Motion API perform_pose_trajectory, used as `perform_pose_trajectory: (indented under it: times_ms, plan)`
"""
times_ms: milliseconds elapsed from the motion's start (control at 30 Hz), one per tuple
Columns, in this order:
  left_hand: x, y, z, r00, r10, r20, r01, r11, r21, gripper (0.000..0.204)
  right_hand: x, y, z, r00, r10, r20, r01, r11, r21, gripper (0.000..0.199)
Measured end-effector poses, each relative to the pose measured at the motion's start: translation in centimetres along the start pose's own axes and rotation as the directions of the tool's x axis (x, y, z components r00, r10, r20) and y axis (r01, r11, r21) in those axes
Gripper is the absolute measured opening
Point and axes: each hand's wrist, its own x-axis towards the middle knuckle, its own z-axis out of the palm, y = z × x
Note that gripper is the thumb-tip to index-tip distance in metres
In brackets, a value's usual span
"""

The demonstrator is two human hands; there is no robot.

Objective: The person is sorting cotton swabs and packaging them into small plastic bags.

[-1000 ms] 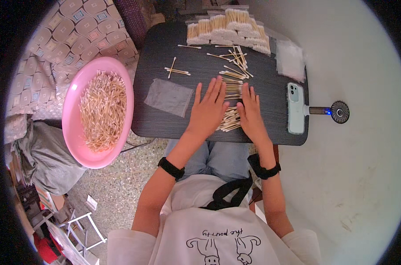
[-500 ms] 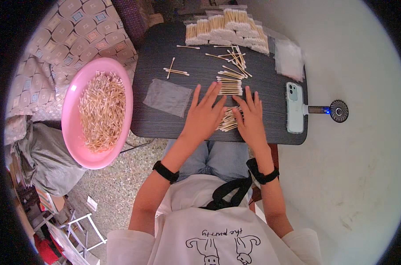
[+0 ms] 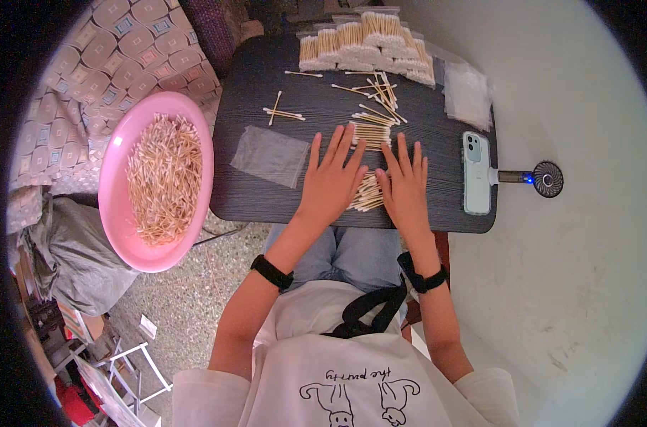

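Observation:
On the dark table, a row of cotton swabs [image 3: 371, 136] lies side by side, its two ends between my hands. My left hand [image 3: 329, 178] rests at the row's left end, fingers stretched out and spread. At the right end is my right hand [image 3: 407, 183], also flat with its fingers apart. A second bunch of cotton swabs [image 3: 368, 193] lies nearer to me, between the two thumbs and partly covered by them. Beyond the row, several loose swabs [image 3: 385, 96] are scattered at angles. To the left of my left hand lies a clear plastic bag [image 3: 271, 156], flat.
Filled swab bags [image 3: 366, 44] are stacked at the table's far edge. Clear bags [image 3: 467, 96], a phone [image 3: 476, 174] and a small fan [image 3: 548, 178] are on the right. A pink basin [image 3: 110, 192] of swabs stands left of the table [image 3: 266, 203].
The fingers of both hands have shifted slightly around the row, and the row's swabs sit a little farther from me. The bunch between the thumbs looks much the same.

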Motion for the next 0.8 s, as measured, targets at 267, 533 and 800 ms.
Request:
perform_pose_trajectory:
  times_ms: [267,533,800]
  plan:
    - [0.5,-0.5,0.7,1.000,0.016,0.001,-0.016,0.999,0.036,0.048,0.5,0.1,-0.3,0.999,-0.047,-0.002,0.046,0.992,-0.116,0.044]
    - [2.2,-1.0,1.2,0.994,-0.043,-0.099,0.022,0.979,-0.203,0.055,1.6,0.6,0.1,1.000,-0.007,-0.016,0.009,0.988,0.157,0.053]
    - [3.7,-1.2,2.2,0.999,0.043,0.013,-0.044,0.994,0.099,0.052,3.2,0.9,1.2,0.999,0.022,0.036,-0.025,0.997,0.073,0.055]
